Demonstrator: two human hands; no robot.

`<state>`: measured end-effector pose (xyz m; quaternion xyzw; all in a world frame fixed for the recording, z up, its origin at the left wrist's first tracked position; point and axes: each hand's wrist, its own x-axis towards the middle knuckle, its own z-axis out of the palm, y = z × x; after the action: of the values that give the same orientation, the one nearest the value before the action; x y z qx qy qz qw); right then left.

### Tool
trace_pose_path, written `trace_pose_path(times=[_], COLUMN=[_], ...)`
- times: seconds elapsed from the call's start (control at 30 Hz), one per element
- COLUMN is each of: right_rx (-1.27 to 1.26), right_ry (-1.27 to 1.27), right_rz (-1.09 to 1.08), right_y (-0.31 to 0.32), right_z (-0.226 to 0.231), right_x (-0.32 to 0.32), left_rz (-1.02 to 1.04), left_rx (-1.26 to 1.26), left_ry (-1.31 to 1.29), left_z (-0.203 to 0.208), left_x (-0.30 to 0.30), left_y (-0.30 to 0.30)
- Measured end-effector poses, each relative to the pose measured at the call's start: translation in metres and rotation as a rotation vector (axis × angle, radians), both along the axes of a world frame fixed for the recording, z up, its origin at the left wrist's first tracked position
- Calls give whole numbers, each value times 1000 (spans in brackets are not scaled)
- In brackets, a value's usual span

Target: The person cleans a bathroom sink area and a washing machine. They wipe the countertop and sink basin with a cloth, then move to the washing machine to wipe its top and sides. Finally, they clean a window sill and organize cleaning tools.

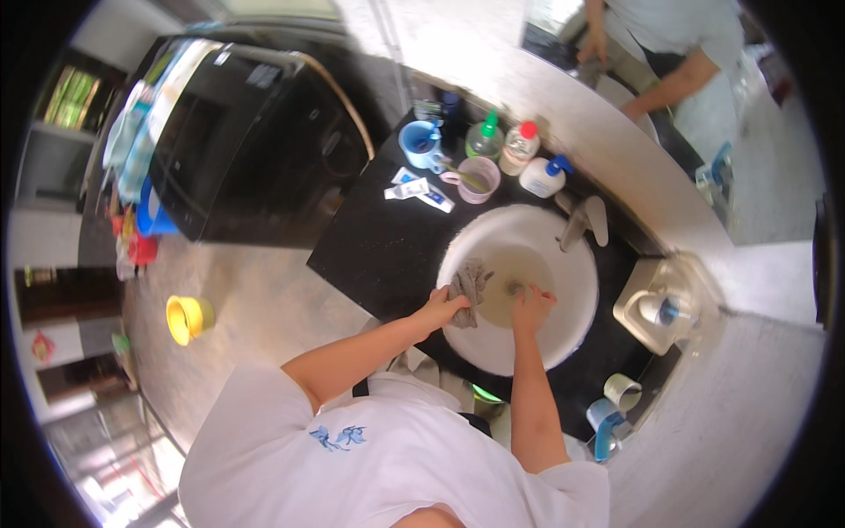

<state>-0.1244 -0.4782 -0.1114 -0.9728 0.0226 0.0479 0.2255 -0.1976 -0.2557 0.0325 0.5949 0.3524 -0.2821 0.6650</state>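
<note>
My left hand (447, 308) is closed round a crumpled grey-brown cloth (471, 283) at the left rim of the white round sink (568, 341). Over the middle of the basin, my right hand (533, 310) reaches down close to the drain (514, 287). Its fingers are bent but look apart, and no held thing shows among them; the fingertips are hard to make out. Slightly cloudy water seems to lie in the bottom of the bowl. A metal faucet (584, 223) rises at the sink's far right.
Behind the sink stand a blue cup (421, 145), a pink mug (478, 180), a green-pump bottle (485, 139), a red-capped bottle (519, 150) and a white pump bottle (543, 176). Toothpaste tubes (422, 189) lie nearby. A soap tray (635, 304) is at right, a yellow bucket (188, 319) on the floor.
</note>
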Motion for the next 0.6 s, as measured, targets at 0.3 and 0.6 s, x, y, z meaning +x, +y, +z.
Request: trace_pose_path(times=[0.3, 0.6], right_rx=[905, 1046], right_ry=[699, 431], right_rz=[46, 542], right_y=[90, 263], right_z=[141, 235], right_x=[-29, -66], left_rz=[-312, 205], left_rx=[687, 450], left_ry=[-587, -832], left_z=[40, 83], left_x=[-43, -129], left_y=[17, 225])
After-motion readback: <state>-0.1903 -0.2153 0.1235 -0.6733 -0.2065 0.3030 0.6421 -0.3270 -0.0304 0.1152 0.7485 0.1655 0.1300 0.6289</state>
